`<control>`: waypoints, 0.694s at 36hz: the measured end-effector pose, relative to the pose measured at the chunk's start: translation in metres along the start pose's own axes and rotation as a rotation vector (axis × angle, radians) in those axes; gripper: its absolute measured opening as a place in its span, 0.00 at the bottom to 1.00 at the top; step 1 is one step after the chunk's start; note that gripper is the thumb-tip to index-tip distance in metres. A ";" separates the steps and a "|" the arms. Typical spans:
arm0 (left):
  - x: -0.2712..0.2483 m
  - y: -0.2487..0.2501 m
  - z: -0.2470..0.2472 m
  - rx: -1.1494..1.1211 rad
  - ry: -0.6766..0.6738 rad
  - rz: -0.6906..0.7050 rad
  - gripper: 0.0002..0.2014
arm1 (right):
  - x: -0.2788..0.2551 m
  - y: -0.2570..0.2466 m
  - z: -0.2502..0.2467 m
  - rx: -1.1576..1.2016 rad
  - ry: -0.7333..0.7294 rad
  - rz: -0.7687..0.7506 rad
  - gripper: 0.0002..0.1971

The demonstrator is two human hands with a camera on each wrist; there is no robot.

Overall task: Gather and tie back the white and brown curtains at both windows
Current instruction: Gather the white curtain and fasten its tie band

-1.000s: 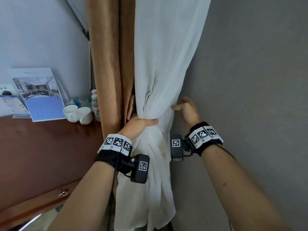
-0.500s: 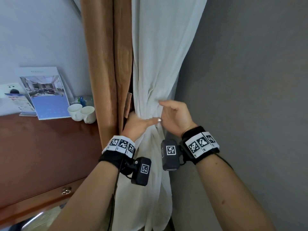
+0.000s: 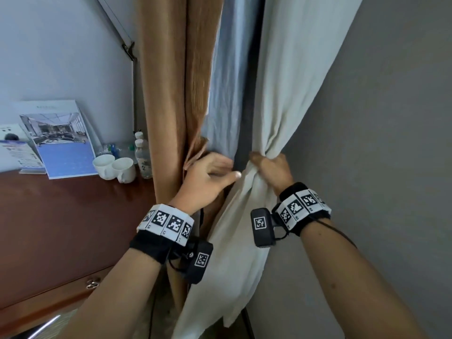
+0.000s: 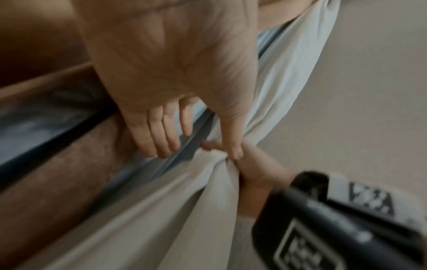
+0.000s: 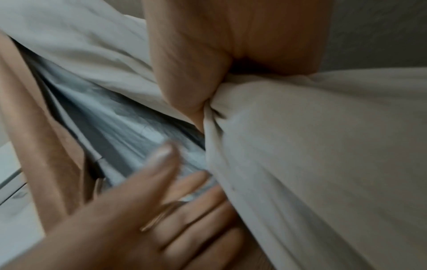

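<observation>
A brown curtain [image 3: 171,94] hangs left of centre and a white curtain [image 3: 293,94] hangs to its right. My right hand [image 3: 271,167] grips a bunch of the white curtain [image 5: 323,146] at waist height and holds it against the grey wall side. In the right wrist view, its thumb and fingers [image 5: 191,73] are curled round the bunched folds. My left hand [image 3: 208,174] is open, holding nothing, in the gap between the two curtains. Its straight fingers [image 4: 161,131] lie beside the brown curtain's edge, and the thumb tip touches the white bunch. A pale blue sheer layer [image 3: 227,94] and a dark frame strip [image 3: 247,118] show in the gap.
A reddish wooden desk [image 3: 61,216] stands to the left, with a drawer knob [image 3: 92,283] below. On it are two white cups [image 3: 115,166], small water bottles [image 3: 143,157] and a standing brochure [image 3: 63,140]. A grey wall [image 3: 379,167] closes the right side.
My right hand has taken the white bunch and pulled it right, opening a gap that shows the sheer layer. My left hand has let go of the white curtain and opened.
</observation>
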State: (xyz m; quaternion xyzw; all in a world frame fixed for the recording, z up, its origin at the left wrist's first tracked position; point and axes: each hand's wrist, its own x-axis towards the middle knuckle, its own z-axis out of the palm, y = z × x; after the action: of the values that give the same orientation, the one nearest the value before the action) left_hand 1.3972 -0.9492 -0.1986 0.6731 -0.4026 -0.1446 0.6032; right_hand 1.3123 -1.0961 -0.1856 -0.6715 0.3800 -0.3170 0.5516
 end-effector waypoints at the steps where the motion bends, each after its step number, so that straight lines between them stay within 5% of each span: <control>1: -0.002 0.003 -0.006 -0.032 0.028 0.053 0.08 | 0.001 0.000 0.000 -0.007 0.009 0.004 0.09; 3: -0.007 0.009 -0.018 -0.091 0.109 0.140 0.05 | 0.001 0.000 0.002 -0.022 0.022 0.008 0.02; 8: -0.007 0.007 -0.037 -0.002 0.601 0.211 0.18 | 0.000 0.000 0.019 0.013 0.038 0.002 0.13; 10: -0.006 0.009 -0.042 0.117 0.698 0.202 0.22 | -0.004 -0.003 0.026 0.057 0.006 0.000 0.15; 14: 0.002 0.014 -0.044 0.286 0.583 0.091 0.25 | -0.013 -0.009 0.042 0.071 -0.041 -0.038 0.09; 18: 0.013 0.012 -0.045 0.404 0.534 0.192 0.06 | -0.016 -0.009 0.049 0.062 -0.098 -0.051 0.08; 25: 0.017 0.013 -0.061 0.145 0.447 -0.106 0.07 | -0.013 -0.007 0.033 0.083 -0.062 -0.056 0.13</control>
State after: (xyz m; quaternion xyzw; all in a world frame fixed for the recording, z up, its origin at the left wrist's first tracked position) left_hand 1.4447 -0.9178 -0.1677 0.7500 -0.2326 0.0057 0.6191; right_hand 1.3348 -1.0677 -0.1850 -0.6679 0.3302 -0.3268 0.5814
